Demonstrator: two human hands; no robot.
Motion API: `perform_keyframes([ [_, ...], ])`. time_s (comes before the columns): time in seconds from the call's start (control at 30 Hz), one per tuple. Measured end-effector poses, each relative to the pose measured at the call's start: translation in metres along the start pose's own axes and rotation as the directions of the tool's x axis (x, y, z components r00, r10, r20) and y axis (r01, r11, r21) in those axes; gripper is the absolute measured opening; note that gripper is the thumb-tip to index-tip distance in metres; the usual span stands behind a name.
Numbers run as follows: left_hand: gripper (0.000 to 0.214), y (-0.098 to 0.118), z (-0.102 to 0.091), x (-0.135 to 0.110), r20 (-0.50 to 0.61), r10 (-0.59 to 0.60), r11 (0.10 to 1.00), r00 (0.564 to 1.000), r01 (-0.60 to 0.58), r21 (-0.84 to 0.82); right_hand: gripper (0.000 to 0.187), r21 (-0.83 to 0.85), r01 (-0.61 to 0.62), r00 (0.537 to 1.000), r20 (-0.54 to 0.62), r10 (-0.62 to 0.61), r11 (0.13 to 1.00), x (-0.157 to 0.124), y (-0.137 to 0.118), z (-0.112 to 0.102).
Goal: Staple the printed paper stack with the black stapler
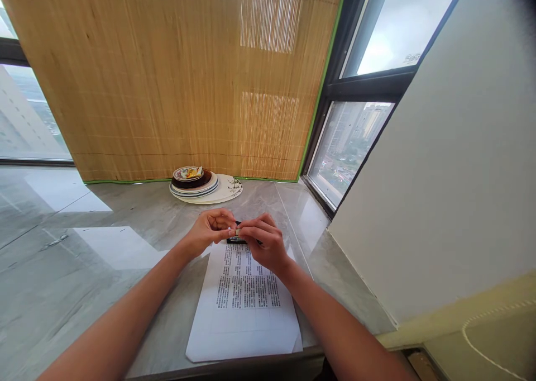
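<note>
Marble-look tabletop (84,258), grey and glossy, set in a window corner. Bamboo blind (167,79) hangs at 12 o'clock and a window (352,146) looks out on towers at 2 o'clock. A plain white wall (452,174) is at 3 o'clock.

- Plates (196,186): a small stack at 12 o'clock from the hands, against the foot of the blind. It is well apart from the work and untouched.
- Paper (247,319): one printed sheet lying flat on the tabletop at 6 o'clock from the hands. Text blocks fill the upper half and the lower half is blank. The near right corner is slightly lifted.
- Dark object (233,240): small, sitting at the sheet's top edge between the two hands. It is mostly covered, so I cannot tell what kind of thing it is.
- Left hand (209,230): fingers curled in, with the thumb and fingertips pinched on the object's left side.
- Right hand (266,244): knuckles up and fingers bent down tight, closed on the object from the right. Its fingertips touch those of the left hand.

Progress, as a judgement: the sheet is laid out square to the person and the object is at its head. The work looks to be mid-handling. Whether the object already grips the paper or only rests on it is hidden by the fingers. No other sheets or tools are in view.
</note>
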State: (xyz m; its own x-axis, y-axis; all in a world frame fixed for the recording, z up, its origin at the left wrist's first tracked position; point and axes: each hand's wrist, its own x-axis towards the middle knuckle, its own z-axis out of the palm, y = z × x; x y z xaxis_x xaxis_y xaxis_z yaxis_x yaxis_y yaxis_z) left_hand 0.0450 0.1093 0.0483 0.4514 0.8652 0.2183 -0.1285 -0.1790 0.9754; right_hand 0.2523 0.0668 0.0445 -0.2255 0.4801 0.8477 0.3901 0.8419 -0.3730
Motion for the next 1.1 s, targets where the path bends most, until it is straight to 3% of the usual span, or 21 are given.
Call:
perform_keyframes([
  [0.3,0.036,0.001,0.0,0.0,0.015,-0.01,1.0,1.0,0.01,0.003,0.016,0.034,0.065,0.997,-0.038,-0.064,0.997,0.002,-0.001,0.001],
  [0.9,0.039,0.001,-0.002,-0.001,0.013,-0.039,0.999,0.999,0.039,0.018,0.017,0.099,0.016,0.998,-0.058,-0.01,0.995,0.005,-0.005,0.0],
  [1.0,0.039,0.002,-0.011,0.004,-0.122,0.006,0.999,0.992,0.0,0.044,0.016,0.014,-0.124,0.98,-0.152,0.125,0.992,0.009,0.011,-0.013],
  [1.1,0.039,-0.001,-0.031,0.011,-0.368,0.094,0.991,0.925,-0.051,0.126,0.012,-0.155,-0.359,0.904,-0.302,0.302,0.921,0.006,0.048,-0.033],
])
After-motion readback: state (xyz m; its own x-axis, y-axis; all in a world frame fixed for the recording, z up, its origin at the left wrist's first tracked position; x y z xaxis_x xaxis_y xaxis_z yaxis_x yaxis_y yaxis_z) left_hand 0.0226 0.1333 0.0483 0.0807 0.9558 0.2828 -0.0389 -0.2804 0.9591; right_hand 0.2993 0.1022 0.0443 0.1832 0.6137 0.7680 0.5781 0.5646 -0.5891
